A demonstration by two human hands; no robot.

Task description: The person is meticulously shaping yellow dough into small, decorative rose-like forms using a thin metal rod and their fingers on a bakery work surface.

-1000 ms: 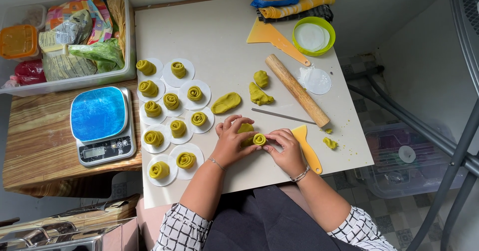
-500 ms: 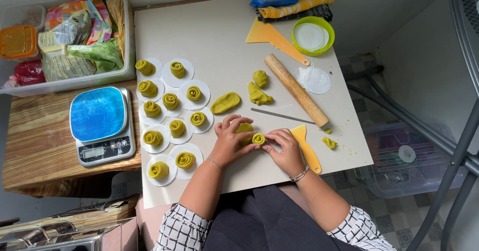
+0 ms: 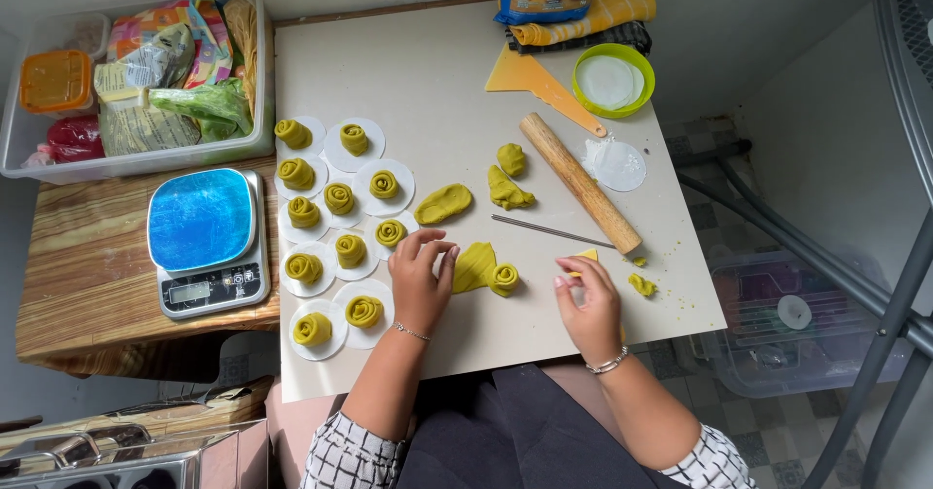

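Head view looks down on a half-rolled strip of green dough [image 3: 486, 271] lying between the hands, its coiled end toward the right. Left hand [image 3: 420, 280] touches the flat tail with fingers loosely bent, gripping nothing. Right hand [image 3: 586, 304] sits just right of the coil, fingers curled and empty, slightly farther off.

Both forearms reach forward from the bottom of the view, bare below checked sleeves, each wrist wearing a thin bracelet. The left hand [image 3: 420, 280] lies palm down, its fingers [image 3: 434, 250] curled inward with the tips drawn together. The right hand [image 3: 587, 304] sits well apart from it, fingers [image 3: 567, 277] loosely bent, thumb and forefinger tips nearly meeting, gripping nothing.
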